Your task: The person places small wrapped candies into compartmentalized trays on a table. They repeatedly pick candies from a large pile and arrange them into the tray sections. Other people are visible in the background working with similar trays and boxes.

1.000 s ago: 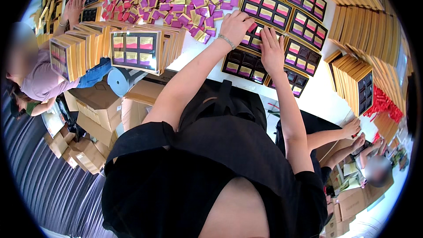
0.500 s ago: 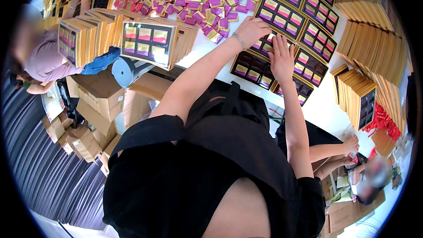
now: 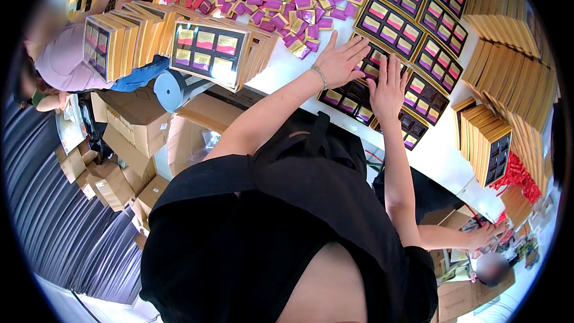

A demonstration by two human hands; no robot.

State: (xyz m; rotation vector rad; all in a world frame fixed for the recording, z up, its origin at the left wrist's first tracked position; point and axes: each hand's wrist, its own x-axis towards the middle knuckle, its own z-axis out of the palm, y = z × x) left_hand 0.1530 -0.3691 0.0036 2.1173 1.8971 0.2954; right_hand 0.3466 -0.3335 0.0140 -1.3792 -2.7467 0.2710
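My left hand (image 3: 341, 63) lies over the left side of a black six-compartment box (image 3: 375, 58) with gold edges, fingers stretched and thumb apart. On the same box's right side rests my right hand (image 3: 387, 91), its fingers extended and close together. Pink-and-gold and purple-and-gold packets show between the two hands; my fingers cover part of the box. Just nearer to me is another box (image 3: 357, 93) with bare compartments in its far row and purple-and-gold packets in its near row. A partly filled box (image 3: 411, 124) sits below my right hand.
Beyond my hands lie filled boxes (image 3: 390, 21) in rows and a heap of loose packets (image 3: 281, 0). Upright box stacks stand at left (image 3: 206, 54) and right (image 3: 478, 143). A co-worker (image 3: 72, 57) is at far left; another person's arm (image 3: 448, 237) reaches in at lower right.
My left hand's fingers have gone from bent on the box to stretched and spread. My right hand stays on the box. The view has shifted slightly, and the arm at lower right reaches farther right.
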